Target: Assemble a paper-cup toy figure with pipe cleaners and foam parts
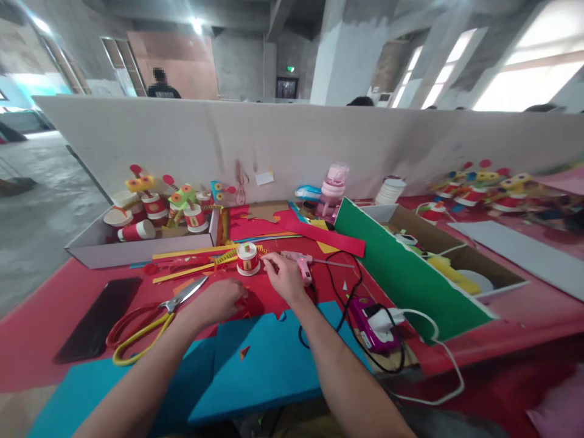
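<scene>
Bare forearms (155, 371), bare left hand (228, 298), bare right hand (285, 277), possibly dark clothing (207, 429) at the dim lower edge

Beyond the hands (285, 278), a white partition (274, 134) stood along the back of the red-covered desk (30, 340). Past it rose a pale pillar (340, 58), with bright windows (511, 88) to the hands' right. Grey floor (50, 176) spread to their left; far ahead, ceiling lamps (196, 25) and a green sign (291, 69) glowed near a pinkish wall (176, 64).
</scene>
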{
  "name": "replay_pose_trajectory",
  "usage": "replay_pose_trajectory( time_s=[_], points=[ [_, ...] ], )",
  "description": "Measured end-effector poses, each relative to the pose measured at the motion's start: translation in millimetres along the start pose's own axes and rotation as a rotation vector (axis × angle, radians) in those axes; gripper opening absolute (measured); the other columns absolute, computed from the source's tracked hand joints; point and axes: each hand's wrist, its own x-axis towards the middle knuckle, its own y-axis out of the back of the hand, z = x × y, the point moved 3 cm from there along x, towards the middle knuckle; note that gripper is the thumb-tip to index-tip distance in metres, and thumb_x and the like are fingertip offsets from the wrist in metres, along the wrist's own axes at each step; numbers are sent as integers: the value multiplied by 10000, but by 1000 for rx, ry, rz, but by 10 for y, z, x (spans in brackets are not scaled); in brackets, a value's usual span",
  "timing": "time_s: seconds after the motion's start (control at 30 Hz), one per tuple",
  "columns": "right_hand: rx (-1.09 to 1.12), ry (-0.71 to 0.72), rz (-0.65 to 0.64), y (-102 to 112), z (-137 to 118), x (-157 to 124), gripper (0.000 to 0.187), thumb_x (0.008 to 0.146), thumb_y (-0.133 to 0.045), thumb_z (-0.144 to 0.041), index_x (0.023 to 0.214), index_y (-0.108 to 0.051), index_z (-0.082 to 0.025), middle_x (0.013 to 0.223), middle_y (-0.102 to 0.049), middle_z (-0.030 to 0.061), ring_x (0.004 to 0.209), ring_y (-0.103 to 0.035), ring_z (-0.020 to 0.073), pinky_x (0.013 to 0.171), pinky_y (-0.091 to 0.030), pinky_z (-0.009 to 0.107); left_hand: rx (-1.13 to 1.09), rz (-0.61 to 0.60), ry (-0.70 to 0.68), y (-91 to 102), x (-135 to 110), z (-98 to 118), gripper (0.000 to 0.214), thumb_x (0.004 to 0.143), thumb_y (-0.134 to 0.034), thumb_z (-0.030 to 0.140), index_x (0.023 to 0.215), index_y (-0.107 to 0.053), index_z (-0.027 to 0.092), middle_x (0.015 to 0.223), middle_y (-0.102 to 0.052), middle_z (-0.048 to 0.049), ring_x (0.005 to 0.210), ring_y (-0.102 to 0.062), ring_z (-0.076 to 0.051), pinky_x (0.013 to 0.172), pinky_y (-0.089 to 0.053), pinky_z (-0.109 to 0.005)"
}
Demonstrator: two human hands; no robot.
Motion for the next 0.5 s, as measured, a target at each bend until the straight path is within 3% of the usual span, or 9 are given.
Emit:
replay_pose_trajectory(
  time_s=[0.13,0.23,0.37,0.5],
  points=[
    [52,-40,-56,-32,14,-18,196,910,-478,-234,961,-666,-215,934,-729,45,841,-660,179,747,-472,261,134,47,42,-90,65,52,201,785,-479,68,790,-668,139,825,-677,-125,729,-625,-206,620,-424,-273],
    [147,-101,-97,-62,35,-11,179,892,-499,-256,929,-669,-215,858,-720,33,773,-648,168,707,-469,257,-48,154,33,10,130,21,160,750,-507,57,731,-634,154,739,-660,-75,683,-598,-177,600,-395,-258],
    [448,-301,-181,-177,120,-5,205,865,-523,-350,813,-649,-196,693,-672,5,551,-551,121,530,-409,223,-746,390,70,190,228,-89,35,759,-597,182,728,-609,173,642,-635,-12,587,-561,-128,581,-407,-237],
    [780,-481,-168,-264,171,-17,220,837,-529,-397,822,-616,-195,584,-584,-36,441,-428,85,434,-318,200,-1514,712,179,84,274,-155,205,728,-718,319,796,-594,170,669,-685,-22,592,-600,-125,613,-463,-245]
  ],
)
